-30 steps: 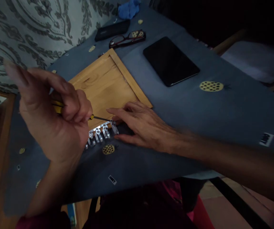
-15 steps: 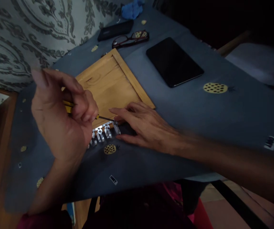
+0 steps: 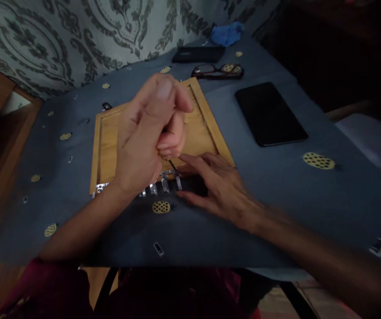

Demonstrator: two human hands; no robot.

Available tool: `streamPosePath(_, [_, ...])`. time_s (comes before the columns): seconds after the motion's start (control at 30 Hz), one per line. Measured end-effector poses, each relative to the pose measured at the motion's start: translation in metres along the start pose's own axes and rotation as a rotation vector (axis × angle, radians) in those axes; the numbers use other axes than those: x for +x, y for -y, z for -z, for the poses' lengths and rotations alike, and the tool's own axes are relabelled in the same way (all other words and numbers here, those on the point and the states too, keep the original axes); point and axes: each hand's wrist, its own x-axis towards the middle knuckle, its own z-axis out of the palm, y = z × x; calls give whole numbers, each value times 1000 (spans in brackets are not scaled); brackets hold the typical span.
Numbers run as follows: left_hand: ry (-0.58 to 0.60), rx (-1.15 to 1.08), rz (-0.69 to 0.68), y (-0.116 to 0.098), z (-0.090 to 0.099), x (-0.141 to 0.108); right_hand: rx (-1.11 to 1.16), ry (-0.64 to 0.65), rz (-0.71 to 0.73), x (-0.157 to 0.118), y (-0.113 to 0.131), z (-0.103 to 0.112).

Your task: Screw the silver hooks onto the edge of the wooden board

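My left hand (image 3: 144, 137) is closed round a screwdriver (image 3: 173, 166), hiding nearly all of its yellow handle. The thin dark shaft slopes down to the right end of a shiny metal hook rail (image 3: 164, 181). That rail runs along the near edge of a framed wooden panel (image 3: 106, 138), and my left hand and wrist cover part of it. My right hand (image 3: 222, 186) rests at the panel's near right corner, thumb and fingers apart on either side of the last hook. Its fingertips are close to the screwdriver's shaft; whether they touch it is unclear.
Behind the panel lie eyeglasses (image 3: 217, 71), a dark phone-like case (image 3: 198, 54) and a blue cloth (image 3: 227, 34). A black tablet (image 3: 270, 113) lies to the right. The table has a grey-blue pineapple-print cloth (image 3: 277, 177); a patterned curtain (image 3: 117, 31) hangs behind.
My view has shifted, so the table things appear farther right. My left hand has turned on the screwdriver, its thumb now folded over and the yellow handle mostly covered. My right hand stays at the rail's end.
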Motion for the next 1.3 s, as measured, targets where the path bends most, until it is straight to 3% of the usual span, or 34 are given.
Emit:
streamPosePath(0.27, [370,-33,192,-9,16,6,-41,30,-44,2,5,3])
streamPosePath(0.43, [421,-77,165,-7,22,9,-19,39,-51,2,4,4])
streamPosePath(0.5, [344,-56,71,-9,21,9,6,42,-55,1,4,3])
streamPosePath(0.6, [116,1,-45,-15,16,6,39,59,-60,1,4,3])
streamPosePath(0.77, [-99,53,43,-24,8,-5,35,41,-32,1,2,2])
streamPosePath(0.93, [-206,72,105,-19,6,-11,-3,35,-19,-1,0,0])
streamPosePath(1.1, [-249,78,6,-18,2,-12,25,39,-33,-2,1,2])
streamPosePath(1.2, [-295,136,59,-19,-1,-12,65,46,-41,-1,1,2])
streamPosePath(1.3, [-294,108,18,-16,-2,-11,58,34,-41,0,2,2])
